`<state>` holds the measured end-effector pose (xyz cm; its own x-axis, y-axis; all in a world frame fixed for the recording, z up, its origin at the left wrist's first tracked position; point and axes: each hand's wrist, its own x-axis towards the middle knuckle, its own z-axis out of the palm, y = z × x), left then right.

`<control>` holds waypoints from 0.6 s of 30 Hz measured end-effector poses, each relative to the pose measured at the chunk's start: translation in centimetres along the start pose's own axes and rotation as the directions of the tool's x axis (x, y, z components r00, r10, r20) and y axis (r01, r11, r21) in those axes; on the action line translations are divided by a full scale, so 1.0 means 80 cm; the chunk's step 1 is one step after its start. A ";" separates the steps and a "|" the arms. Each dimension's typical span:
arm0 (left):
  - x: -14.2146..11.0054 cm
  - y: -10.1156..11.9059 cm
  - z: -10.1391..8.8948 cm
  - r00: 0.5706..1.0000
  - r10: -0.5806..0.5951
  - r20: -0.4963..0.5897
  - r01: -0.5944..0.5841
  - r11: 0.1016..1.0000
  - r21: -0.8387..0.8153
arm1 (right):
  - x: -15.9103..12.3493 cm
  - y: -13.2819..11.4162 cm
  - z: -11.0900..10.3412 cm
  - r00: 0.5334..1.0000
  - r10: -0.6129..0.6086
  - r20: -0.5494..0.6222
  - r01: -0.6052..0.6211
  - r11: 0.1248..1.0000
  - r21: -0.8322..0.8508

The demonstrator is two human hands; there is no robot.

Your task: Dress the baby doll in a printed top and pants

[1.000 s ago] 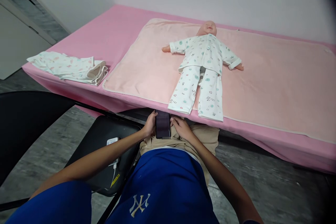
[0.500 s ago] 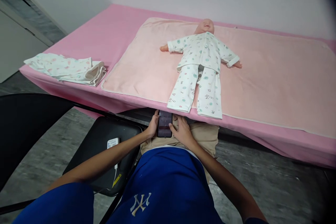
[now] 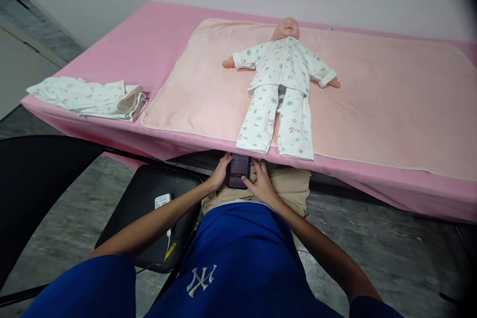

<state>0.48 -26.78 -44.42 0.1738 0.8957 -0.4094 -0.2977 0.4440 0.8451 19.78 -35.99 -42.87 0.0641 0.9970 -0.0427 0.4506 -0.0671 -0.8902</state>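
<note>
A dark smartphone (image 3: pixel 238 173) rests over my lap, just under the table's front edge, with timer-like digits on its screen. My left hand (image 3: pixel 219 174) grips its left side. On its right side lies my right hand (image 3: pixel 260 181), thumb on the screen's lower right and fingers curled along the edge. Beyond them a baby doll (image 3: pixel 287 30) lies on its back on the table, arms spread. It wears a white printed jacket (image 3: pixel 281 65) and matching trousers (image 3: pixel 257 118), whose leg ends reach the table's front edge.
A peach mat (image 3: pixel 372 104) covers much of the pink-draped table (image 3: pixel 130 39). Folded white printed clothes (image 3: pixel 85 98) lie at the left front corner. On a black chair (image 3: pixel 137 194) to my left sits a white power bank (image 3: pixel 163 200) with a cable.
The view has shifted slightly, so the table and doll appear a little higher and further left. Both hands stay on the phone.
</note>
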 end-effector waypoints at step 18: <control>-0.034 -0.038 -0.055 0.880 0.312 0.359 -0.411 0.879 0.244 | -0.002 0.019 0.001 0.994 -0.051 0.094 0.046 0.998 0.047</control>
<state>-3.18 -30.46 -47.39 0.3973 0.9173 0.0266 -0.1039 0.0161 0.9945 20.42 -36.23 -44.26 -0.0433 0.9983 -0.0401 0.4111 -0.0188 -0.9114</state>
